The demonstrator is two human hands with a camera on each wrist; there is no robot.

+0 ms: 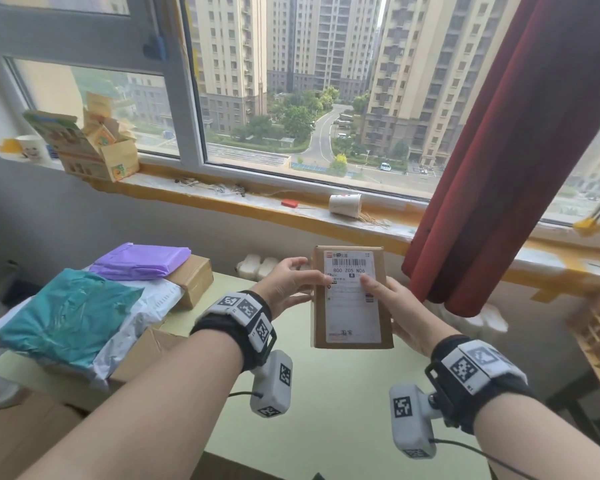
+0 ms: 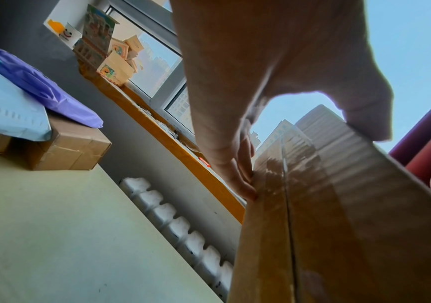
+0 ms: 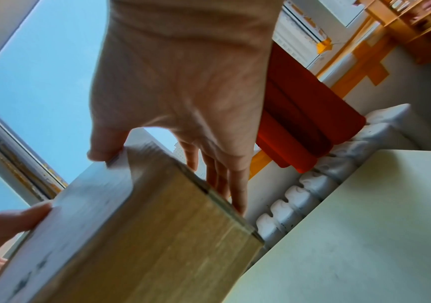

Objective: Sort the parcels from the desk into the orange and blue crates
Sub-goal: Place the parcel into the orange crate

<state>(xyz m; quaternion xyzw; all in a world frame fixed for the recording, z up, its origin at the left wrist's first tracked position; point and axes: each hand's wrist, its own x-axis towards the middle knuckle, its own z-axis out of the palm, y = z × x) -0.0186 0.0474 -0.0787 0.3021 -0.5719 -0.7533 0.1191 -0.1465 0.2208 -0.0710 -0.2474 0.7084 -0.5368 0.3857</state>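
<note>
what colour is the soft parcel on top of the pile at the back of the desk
Purple; the purple soft parcel shows best in the head view.

a brown cardboard parcel (image 1: 352, 296) is showing a white barcode label; purple (image 1: 142, 261) and teal (image 1: 66, 313) plastic mailers are lying nearby.

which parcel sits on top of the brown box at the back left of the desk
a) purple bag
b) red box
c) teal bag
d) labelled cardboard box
a: the purple bag lies across the brown box, while both hands hold the labelled cardboard box.
</note>
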